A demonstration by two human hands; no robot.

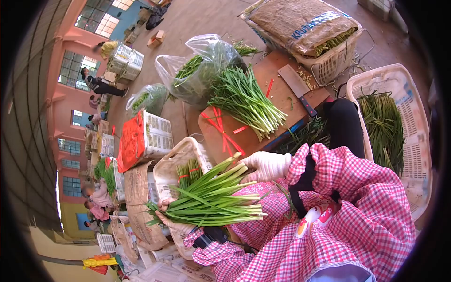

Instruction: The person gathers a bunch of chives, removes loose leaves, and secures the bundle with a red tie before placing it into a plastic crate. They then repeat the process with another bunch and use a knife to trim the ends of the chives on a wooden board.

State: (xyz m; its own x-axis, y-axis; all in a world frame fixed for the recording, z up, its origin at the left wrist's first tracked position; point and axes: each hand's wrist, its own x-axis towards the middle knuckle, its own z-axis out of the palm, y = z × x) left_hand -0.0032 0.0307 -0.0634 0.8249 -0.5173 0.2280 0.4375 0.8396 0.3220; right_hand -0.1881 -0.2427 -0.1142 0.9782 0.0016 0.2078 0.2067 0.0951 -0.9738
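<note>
My left hand (174, 220), bare, is closed around a loose bunch of green garlic chives (211, 197). Pale stem ends point to the right, and the leaf tips hang past my fingers. My right hand (267, 167) wears a white glove and pinches a few stalks at the upper edge of that bunch; its fingertips are partly covered. Beyond it, a larger pile of garlic chives (249, 101) lies on a brown board (221, 136). Red strips (221, 129) rest beside the pile, and a cleaver (296, 87) with a dark handle lies on the board's far side.
A white crate (188, 145) holds chives bundled with red bands. At right stands another crate (418, 136) of long greens. A sack-covered basket (300, 26) and a clear plastic bag (202, 70) of greens stand past the board. Other people work in the background.
</note>
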